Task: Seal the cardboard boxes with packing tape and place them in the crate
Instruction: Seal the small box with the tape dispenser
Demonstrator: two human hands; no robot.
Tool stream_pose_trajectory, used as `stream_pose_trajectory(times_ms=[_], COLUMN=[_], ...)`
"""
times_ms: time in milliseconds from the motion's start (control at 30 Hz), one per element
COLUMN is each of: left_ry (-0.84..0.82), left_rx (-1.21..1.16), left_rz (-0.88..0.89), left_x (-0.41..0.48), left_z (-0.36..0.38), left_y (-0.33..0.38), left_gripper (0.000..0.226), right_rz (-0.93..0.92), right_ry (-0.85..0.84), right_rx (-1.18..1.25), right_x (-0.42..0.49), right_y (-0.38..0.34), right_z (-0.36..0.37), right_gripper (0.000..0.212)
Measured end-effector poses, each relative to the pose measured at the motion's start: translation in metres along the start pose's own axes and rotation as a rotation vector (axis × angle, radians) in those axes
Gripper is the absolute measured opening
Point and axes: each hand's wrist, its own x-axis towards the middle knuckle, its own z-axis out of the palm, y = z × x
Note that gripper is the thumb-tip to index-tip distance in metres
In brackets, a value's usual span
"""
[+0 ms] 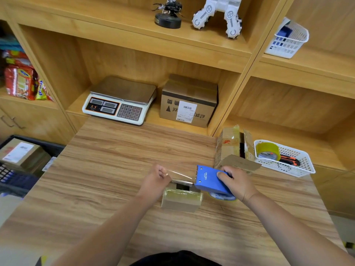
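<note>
In the head view, a small cardboard box [181, 199] lay on the table [115, 169], its top glossy with tape. Just behind it the left hand [156, 178] pinched the free end of a clear tape strip [179, 174], stretched across to the blue tape dispenser [208, 179] gripped by the right hand [237, 181]. An open-flapped box [232, 146] stood behind and right of the small box. The dark crate [55, 149], holding a labelled box [19, 153], sat well to its left, beside the table.

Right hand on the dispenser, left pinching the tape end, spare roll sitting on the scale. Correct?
Not quite: the spare roll lies in the white basket, not on the scale, per the head view. Right hand grips the dispenser, left hand pinches the tape end.
</note>
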Motion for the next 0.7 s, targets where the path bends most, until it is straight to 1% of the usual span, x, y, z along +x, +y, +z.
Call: stream_pose_trajectory(times_ms=[100,200,333,533,700], left_ry=[0.045,0.050,0.063,0.125,0.111], left_rx=[-0.016,-0.001,-0.002,-0.083,-0.116], left_rz=[-0.006,-0.021,-0.083,-0.215,-0.251], left_x=[0.001,0.002,0.005,0.015,0.017], left_z=[0.003,0.003,0.006,0.010,0.009], left_y=[-0.005,-0.011,-0.020,-0.028,-0.035], left_gripper=[0.018,0.015,0.011,0.023,0.021], right_rz=[0.022,0.052,0.061,0.066,0.098], right_ry=[0.000,-0.007,-0.051,-0.090,-0.110], right_rx=[-0.037,-0.076,-0.093,-0.124,-0.086], right_x=[0.003,0.008,0.012,0.016,0.021], right_y=[-0.005,-0.012,-0.018,-0.026,-0.031], right_z=[0.003,0.005,0.009,0.016,0.019], right_gripper=[0.034,0.034,0.033,0.035,0.038])
